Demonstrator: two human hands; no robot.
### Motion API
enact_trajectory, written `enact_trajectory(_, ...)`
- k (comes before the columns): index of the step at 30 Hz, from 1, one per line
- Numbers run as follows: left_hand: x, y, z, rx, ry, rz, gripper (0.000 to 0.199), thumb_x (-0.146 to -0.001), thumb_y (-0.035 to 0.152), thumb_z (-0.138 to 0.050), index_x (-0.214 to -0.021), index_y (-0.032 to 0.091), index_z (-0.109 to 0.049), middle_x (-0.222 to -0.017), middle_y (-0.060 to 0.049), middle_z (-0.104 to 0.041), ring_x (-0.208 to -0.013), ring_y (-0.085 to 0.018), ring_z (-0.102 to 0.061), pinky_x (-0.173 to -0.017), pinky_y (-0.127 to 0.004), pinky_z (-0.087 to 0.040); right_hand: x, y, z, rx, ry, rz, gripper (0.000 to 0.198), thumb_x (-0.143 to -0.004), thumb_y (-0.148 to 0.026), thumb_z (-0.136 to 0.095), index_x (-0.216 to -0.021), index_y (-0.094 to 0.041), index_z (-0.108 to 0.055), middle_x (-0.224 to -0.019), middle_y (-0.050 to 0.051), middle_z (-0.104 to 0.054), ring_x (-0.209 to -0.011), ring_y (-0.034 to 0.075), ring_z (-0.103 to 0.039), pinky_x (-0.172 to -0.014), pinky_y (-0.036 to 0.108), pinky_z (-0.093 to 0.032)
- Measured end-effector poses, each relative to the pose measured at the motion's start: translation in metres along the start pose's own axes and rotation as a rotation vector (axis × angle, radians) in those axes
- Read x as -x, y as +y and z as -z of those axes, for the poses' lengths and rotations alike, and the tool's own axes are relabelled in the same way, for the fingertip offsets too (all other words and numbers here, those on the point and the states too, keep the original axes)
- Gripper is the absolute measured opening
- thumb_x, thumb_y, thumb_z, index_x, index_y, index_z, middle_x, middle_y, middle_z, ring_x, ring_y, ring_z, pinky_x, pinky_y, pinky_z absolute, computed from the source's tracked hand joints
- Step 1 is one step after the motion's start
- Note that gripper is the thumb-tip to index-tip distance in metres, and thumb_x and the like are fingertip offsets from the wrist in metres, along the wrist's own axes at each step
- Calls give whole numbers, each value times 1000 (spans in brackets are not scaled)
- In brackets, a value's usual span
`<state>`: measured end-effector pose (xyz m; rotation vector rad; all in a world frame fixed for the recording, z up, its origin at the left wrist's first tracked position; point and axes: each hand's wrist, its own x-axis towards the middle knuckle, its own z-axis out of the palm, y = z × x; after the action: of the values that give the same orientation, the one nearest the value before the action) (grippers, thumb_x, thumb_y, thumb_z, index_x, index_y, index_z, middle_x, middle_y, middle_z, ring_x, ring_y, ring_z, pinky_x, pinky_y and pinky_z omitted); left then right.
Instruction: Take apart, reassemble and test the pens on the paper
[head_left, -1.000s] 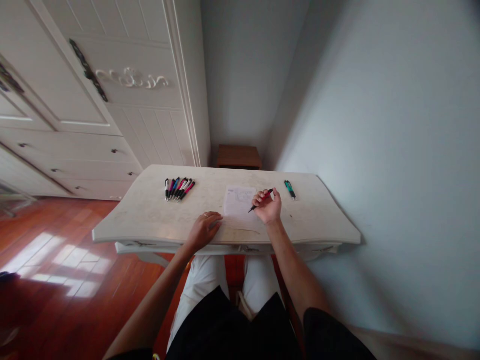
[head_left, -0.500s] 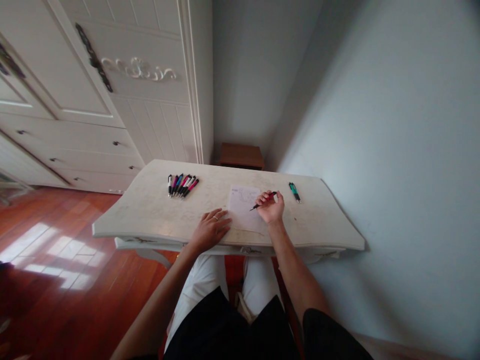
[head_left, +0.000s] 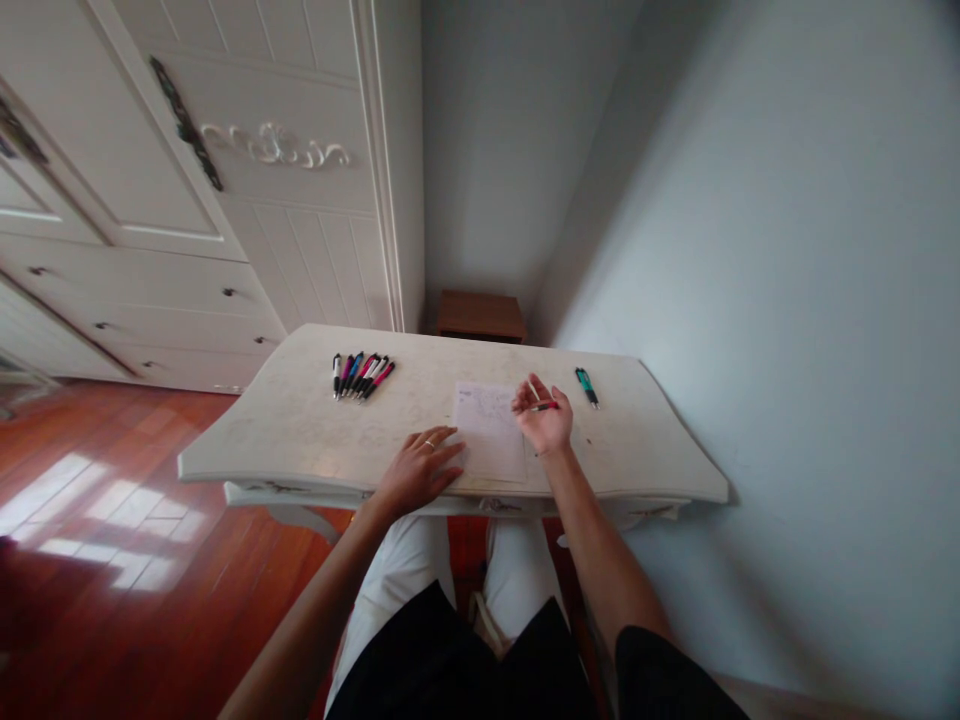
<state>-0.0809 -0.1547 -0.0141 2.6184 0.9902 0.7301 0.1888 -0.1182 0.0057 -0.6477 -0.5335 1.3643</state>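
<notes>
My left hand [head_left: 426, 462] lies flat on the desk, fingers spread, its fingertips at the left edge of a sheet of paper [head_left: 491, 450]. Faint drawn or written marks cover the upper part of the sheet. Palm turned up, my right hand [head_left: 546, 422] is at the sheet's right edge. A red and black pen [head_left: 545, 406] rests across its curled fingers, partly hidden by them.
A row of several pens [head_left: 363, 377] in mixed colours lies on the left of the white desk [head_left: 285, 430]. Teal pens [head_left: 587, 387] lie to the right. Behind are a brown wooden box [head_left: 481, 315] and a white wardrobe [head_left: 315, 240]; a wall [head_left: 810, 300] borders the right.
My right hand has rolled further palm up, and the pen has turned from pointing down at the paper to lying across the fingers. My left hand stays at the sheet's left edge.
</notes>
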Motion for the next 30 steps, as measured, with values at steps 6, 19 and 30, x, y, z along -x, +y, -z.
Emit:
enact_trajectory(6, -1, -1, -4, -31, -59, -12, 37, -93, 42, -49, -126, 28, -61, -138, -10, -54, -130, -29, -46, -104, -48, -34, 8, 6, -9, 439, 25, -75, 56, -76, -71, -55, -71, -17, -67, -40, -4, -48, -33, 8, -37, -37, 23, -30)
enact_trajectory(19, -1, 0, -3, 4, -29, -12, 34, -93, 40, -51, -121, 28, -64, -134, -10, -57, -128, -28, -48, -103, -47, -33, 8, 35, -23, 1205, -106, 316, 39, -84, -54, -57, -79, -17, -66, -59, 3, -65, -47, 13, -58, -49, 25, -46)
enact_trajectory(30, -1, 1, -3, 35, -38, -4, 34, -93, 41, -49, -122, 28, -64, -135, -10, -57, -129, -29, -46, -104, -47, -32, -6, 54, -40, 1327, -218, 339, 29, -91, -41, -51, -86, -20, -70, -75, 5, -72, -60, 16, -65, -62, 27, -48)
